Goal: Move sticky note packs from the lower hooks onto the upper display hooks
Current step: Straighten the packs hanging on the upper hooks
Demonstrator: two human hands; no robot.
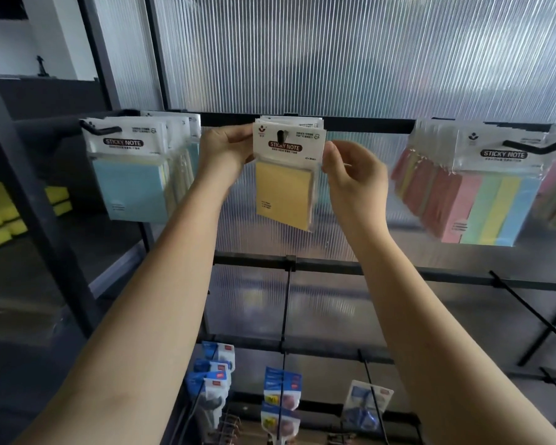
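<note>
While your left hand (224, 151) pinches one top edge of the orange sticky note pack (285, 181) and your right hand (350, 170) pinches the other, the pack hangs level between them. That keeps its punched hole square on the upper hook (280, 136), whose tip already pokes through, ahead of packs hanging behind.

The middle pack (284, 191) is orange, the left pack (130, 187) pale blue (white headers), the right pack (491, 210) striped pink, green, yellow, blue.
</note>
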